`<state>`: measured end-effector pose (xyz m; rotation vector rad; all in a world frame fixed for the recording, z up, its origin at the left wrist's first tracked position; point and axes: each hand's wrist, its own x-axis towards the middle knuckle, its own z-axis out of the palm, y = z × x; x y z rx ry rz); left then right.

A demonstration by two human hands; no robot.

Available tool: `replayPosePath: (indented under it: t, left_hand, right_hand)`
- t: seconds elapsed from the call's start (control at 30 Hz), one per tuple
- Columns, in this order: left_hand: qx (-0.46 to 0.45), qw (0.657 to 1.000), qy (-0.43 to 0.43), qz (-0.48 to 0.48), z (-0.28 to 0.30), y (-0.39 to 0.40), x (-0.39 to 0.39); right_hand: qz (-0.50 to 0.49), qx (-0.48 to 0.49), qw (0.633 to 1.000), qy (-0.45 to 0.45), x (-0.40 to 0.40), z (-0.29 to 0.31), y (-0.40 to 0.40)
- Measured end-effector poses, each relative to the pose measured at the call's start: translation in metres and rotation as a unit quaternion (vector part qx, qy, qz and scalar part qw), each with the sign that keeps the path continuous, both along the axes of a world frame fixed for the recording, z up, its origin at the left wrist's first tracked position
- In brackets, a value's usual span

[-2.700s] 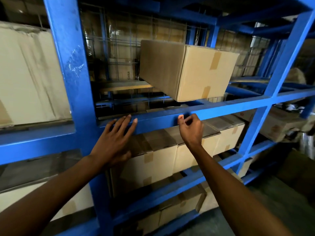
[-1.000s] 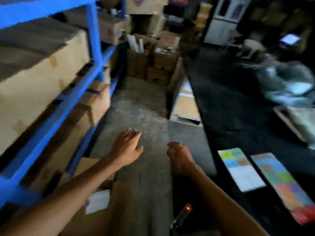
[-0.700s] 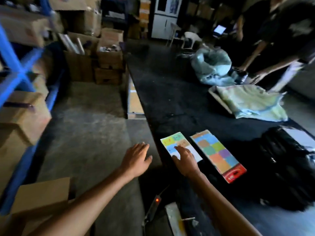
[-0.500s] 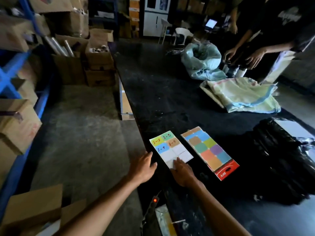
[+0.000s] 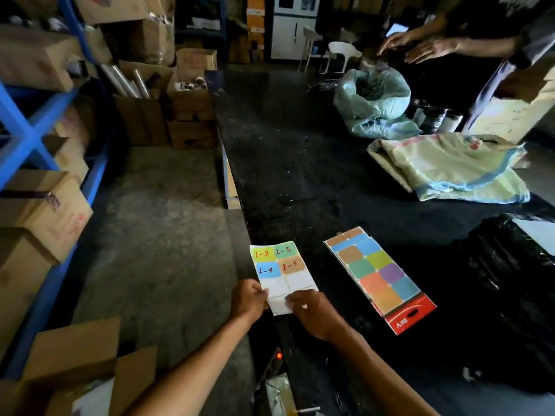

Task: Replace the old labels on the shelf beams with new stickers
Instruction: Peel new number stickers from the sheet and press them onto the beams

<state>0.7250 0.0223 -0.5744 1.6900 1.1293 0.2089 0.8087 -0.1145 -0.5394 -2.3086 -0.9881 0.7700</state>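
Gripping the near, emptied end of the sticker sheet (image 5: 281,276), the left hand (image 5: 248,301) pinches its left edge and the right hand (image 5: 312,313) its lower right corner, which looks like a way to steady the backing paper while leaving the four handwritten colored stickers at the far end free to peel. The sheet sits low and centre in the frame, at the left edge of the dark surface (image 5: 300,163); whether it is lifted or lying flat I cannot tell. Just right of it lies an unused sticker pack (image 5: 379,277) with a red header. The blue shelf (image 5: 24,139) with its boxes fills the left of the frame. Half a second ago only the right hand touched the sheet while the left was empty and open beside it; now both hold it. Earlier, both hands were up on the shelf beam.
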Motion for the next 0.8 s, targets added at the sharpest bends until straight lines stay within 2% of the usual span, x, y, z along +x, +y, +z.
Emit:
replayPosePath:
  t: [0.1,0.17,0.3,0.43,0.57,0.8]
  left_hand:
    - [0.015,0.999,-0.051,-0.014,0.013,0.018,-0.003]
    - [0.038,0.995,-0.088,-0.024,0.042,0.032,-0.012]
    - [0.083,0.987,-0.131,-0.031,0.106,0.069,-0.047]
    - [0.138,0.979,-0.150,0.007,0.159,0.106,-0.104]
    - [0.175,0.965,-0.177,0.079,0.204,0.134,-0.169]
    - [0.223,0.890,-0.290,0.272,0.286,0.155,-0.312]
  right_hand:
    - [-0.105,0.070,0.992,-0.029,0.018,0.012,0.009]
    - [-0.152,0.097,0.983,-0.026,0.026,0.027,0.029]
    - [-0.217,0.178,0.953,0.115,0.019,0.077,0.091]
    - [-0.146,0.260,0.934,0.198,-0.018,0.131,0.151]
    - [-0.081,0.317,0.919,0.219,-0.068,0.172,0.206]
    - [0.092,0.382,0.876,0.281,-0.212,0.245,0.283]
